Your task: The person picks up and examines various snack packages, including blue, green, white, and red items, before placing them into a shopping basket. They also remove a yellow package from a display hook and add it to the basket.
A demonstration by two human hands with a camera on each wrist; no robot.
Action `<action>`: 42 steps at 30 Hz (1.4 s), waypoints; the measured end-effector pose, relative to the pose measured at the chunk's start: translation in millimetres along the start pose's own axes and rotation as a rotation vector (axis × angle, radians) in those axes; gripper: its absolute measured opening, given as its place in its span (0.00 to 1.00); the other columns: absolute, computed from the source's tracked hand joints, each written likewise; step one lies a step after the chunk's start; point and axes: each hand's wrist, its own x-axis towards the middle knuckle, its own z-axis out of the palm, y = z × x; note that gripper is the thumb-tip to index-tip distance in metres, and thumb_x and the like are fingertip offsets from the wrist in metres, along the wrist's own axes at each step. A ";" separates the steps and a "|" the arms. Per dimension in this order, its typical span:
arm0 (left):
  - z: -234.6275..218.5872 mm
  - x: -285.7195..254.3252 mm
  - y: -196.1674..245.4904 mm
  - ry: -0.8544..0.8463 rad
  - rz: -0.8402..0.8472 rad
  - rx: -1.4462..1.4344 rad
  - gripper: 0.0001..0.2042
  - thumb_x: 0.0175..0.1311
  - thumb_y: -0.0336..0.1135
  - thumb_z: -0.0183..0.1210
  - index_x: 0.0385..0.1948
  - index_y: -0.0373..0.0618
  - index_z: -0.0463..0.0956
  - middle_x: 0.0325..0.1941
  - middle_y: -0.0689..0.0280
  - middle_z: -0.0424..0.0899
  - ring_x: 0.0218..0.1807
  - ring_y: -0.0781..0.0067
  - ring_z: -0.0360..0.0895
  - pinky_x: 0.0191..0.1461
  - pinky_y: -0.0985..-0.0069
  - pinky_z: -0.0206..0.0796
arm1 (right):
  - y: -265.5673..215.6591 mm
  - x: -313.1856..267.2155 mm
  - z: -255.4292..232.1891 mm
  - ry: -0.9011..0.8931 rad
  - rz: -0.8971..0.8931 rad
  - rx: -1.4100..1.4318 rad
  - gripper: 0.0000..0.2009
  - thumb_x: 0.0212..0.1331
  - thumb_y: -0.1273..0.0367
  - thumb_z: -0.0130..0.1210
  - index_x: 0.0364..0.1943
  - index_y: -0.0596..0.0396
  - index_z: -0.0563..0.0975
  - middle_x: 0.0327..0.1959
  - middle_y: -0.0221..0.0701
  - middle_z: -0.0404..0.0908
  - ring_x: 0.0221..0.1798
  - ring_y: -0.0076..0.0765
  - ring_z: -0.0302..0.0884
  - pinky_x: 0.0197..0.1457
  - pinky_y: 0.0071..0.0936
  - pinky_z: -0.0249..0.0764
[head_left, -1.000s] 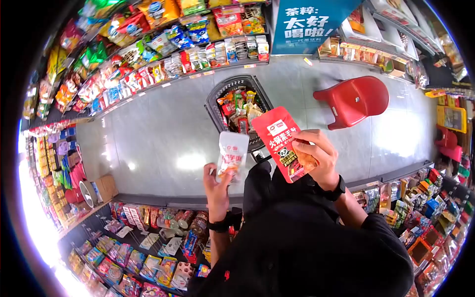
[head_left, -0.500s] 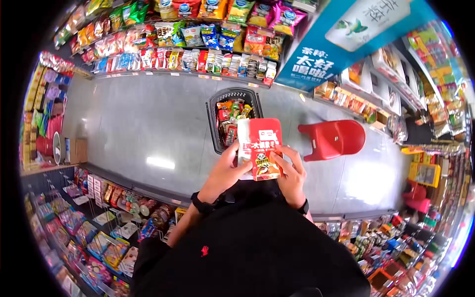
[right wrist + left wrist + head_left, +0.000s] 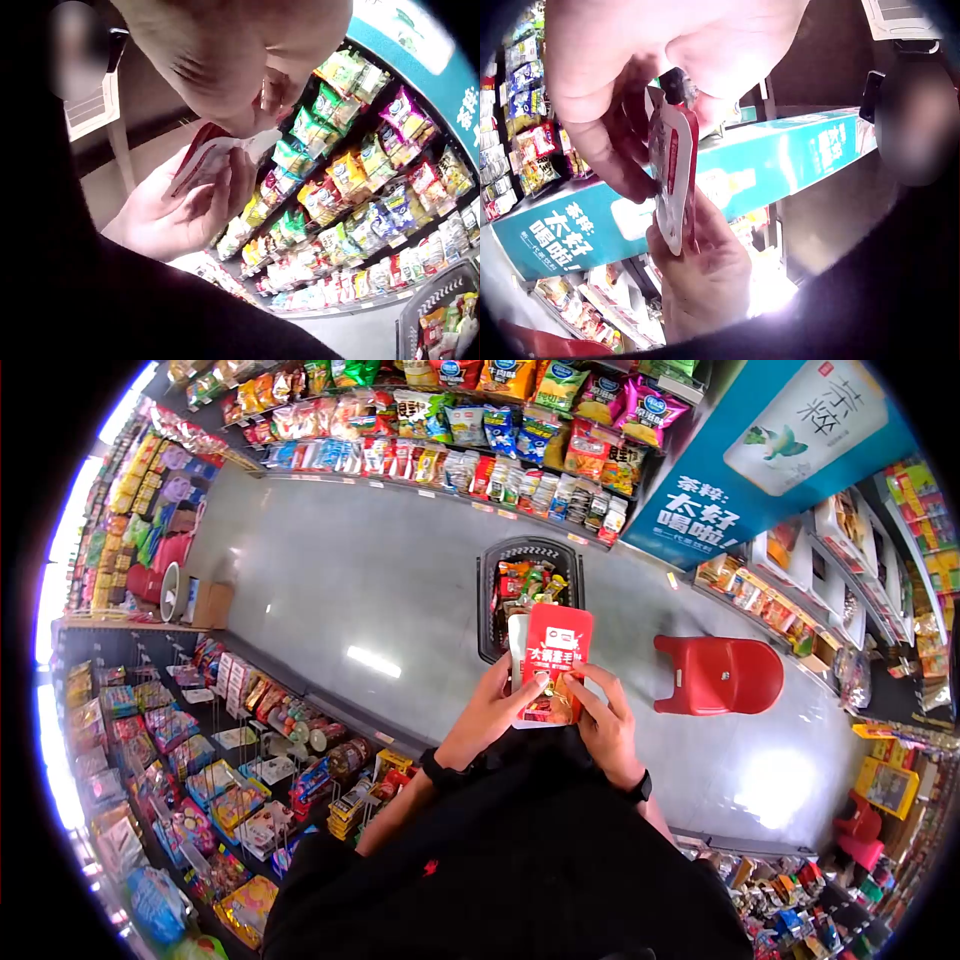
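Note:
Two flat snack pouches are held together in front of the body: a red pouch [image 3: 560, 645] on top, a white pouch [image 3: 517, 650] behind it, showing at its left edge. My left hand [image 3: 492, 710] pinches their left side, thumb on the red front. The right hand [image 3: 608, 722] grips their right edge. In the left wrist view the white pouch [image 3: 671, 172] is seen edge-on between the left hand [image 3: 660, 67] and the right hand [image 3: 705, 277]. The right wrist view shows both hands meeting at the pouches.
A dark basket [image 3: 487, 580] with many snack packets stands on the floor [image 3: 330, 580] just beyond the pouches. To the right is a red plastic chair [image 3: 725, 676]. Packed shelves line the back and both sides, and a teal promotional box [image 3: 690, 520] stands at the back right.
The hands came together from apart, and the white pouch moved behind the red one. The left hand now holds both pouches with the right. The head view has shifted, with basket and chair farther right than half a second ago.

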 end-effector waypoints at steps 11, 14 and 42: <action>77.6 -21.8 -19.7 0.264 0.195 0.091 0.15 0.68 0.29 0.57 0.54 0.37 0.69 0.47 0.66 0.81 0.47 0.82 0.77 0.50 0.79 0.70 | 21.1 -0.2 -59.4 -0.011 0.051 0.325 0.22 0.56 0.84 0.54 0.57 0.61 0.72 0.55 0.43 0.76 0.52 0.44 0.79 0.53 0.33 0.77; 86.7 -27.7 -30.5 0.340 0.178 0.223 0.16 0.67 0.29 0.59 0.53 0.37 0.70 0.46 0.66 0.82 0.45 0.83 0.77 0.49 0.79 0.70 | 39.3 -10.3 -62.5 -0.124 0.326 0.647 0.21 0.64 0.77 0.54 0.61 0.62 0.68 0.50 0.38 0.78 0.49 0.32 0.80 0.52 0.29 0.77; -256.5 -93.6 33.2 0.486 0.173 -0.194 0.15 0.71 0.34 0.53 0.54 0.37 0.70 0.49 0.64 0.81 0.48 0.76 0.80 0.51 0.75 0.73 | -78.8 50.8 169.5 0.097 0.759 1.102 0.07 0.68 0.70 0.54 0.46 0.55 0.75 0.40 0.22 0.80 0.44 0.20 0.77 0.51 0.25 0.74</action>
